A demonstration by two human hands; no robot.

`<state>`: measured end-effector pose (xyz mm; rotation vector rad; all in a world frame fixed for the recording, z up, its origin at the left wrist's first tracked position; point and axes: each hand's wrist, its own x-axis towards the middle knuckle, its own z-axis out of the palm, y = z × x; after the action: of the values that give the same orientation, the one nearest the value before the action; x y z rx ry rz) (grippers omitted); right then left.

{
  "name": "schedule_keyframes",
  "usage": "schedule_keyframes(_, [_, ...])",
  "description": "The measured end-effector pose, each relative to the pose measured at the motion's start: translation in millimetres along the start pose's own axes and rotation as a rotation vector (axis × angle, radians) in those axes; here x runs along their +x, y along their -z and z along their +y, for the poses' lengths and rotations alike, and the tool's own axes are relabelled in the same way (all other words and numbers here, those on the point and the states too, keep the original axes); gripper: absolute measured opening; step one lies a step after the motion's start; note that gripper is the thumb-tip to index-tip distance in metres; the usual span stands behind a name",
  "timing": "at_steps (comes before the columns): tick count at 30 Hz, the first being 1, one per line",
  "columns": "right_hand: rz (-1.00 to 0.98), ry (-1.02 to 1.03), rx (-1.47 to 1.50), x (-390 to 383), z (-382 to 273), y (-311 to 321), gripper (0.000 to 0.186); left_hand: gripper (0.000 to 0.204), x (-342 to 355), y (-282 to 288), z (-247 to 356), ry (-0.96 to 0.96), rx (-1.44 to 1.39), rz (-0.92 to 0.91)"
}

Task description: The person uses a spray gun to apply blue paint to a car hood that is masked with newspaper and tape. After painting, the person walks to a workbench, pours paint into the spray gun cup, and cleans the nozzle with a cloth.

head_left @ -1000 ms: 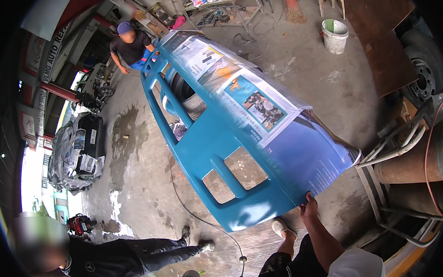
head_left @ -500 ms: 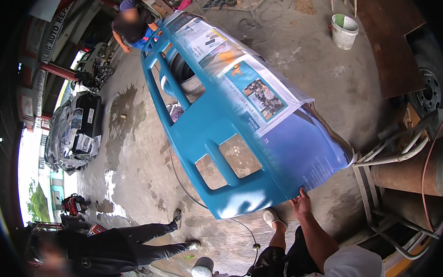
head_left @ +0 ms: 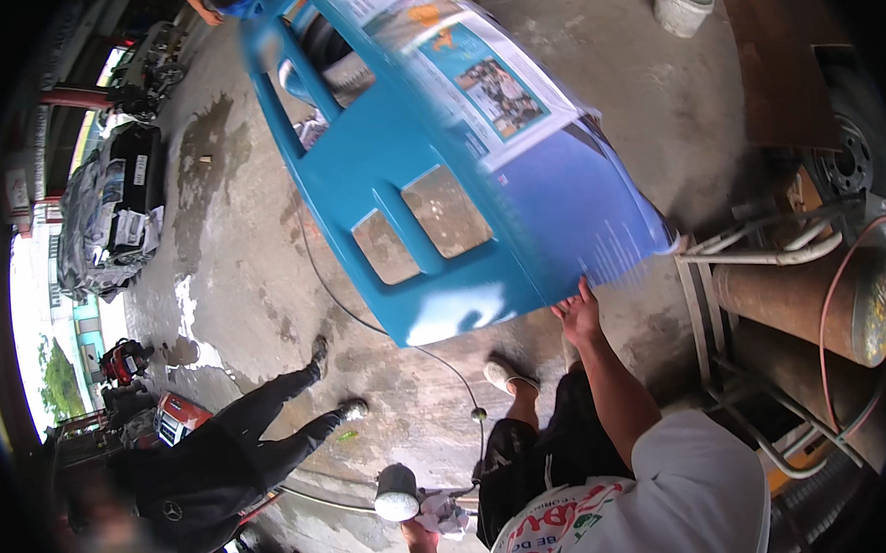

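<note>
A large blue vehicle bumper [head_left: 395, 129] with cut-out openings stretches away in front of me. Newspaper and purplish sheeting [head_left: 569, 200] cover its right side. At the near right corner, my right hand [head_left: 579, 316] has its fingers closed on the bumper's edge beside the sheeting. Low in the picture, my left hand [head_left: 414, 534] is wrapped around what looks like a paint spray gun with a grey cup [head_left: 396, 493]. Crumpled paper or cloth [head_left: 442, 515] sits against it, partly hiding the grip. A pale glare lies on the bumper's near end.
A thin hose [head_left: 334, 297] runs across the concrete under the bumper. Someone in dark clothes [head_left: 213, 479] stands at left; another person's arm [head_left: 200, 7] shows at the far end. Gas cylinders [head_left: 795, 303] on a metal cart stand at right, with a bucket [head_left: 683, 4] farther off.
The view has shifted, so the bumper sits higher in it and the far person is mostly cut off. My left hand and the spray gun show more fully; my right hand stays at the corner.
</note>
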<state>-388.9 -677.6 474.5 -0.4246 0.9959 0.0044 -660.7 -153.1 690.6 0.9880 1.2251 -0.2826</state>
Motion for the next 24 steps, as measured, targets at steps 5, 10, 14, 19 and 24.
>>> schedule_keyframes(5, [0.115, -0.034, -0.065, 3, -5, -2, 0.039, 0.062, 2, 11, 4, 0.019, 0.068, -0.030])
schedule_keyframes(10, [0.095, 0.024, -0.091, 13, -5, 12, 0.039, 0.065, 11, 31, 16, 0.011, 0.115, -0.064])
schedule_keyframes(14, [0.080, 0.039, -0.083, 2, -11, -5, 0.039, 0.065, 14, 30, 9, -0.019, 0.194, -0.045])
schedule_keyframes(19, [0.102, 0.156, 0.060, 13, -6, -2, 0.034, 0.073, 17, 20, 4, -0.016, 0.246, -0.184])
schedule_keyframes(24, [0.148, 0.066, 0.177, 16, 1, 1, 0.036, 0.058, 20, 0, -7, -0.037, 0.149, -0.167])
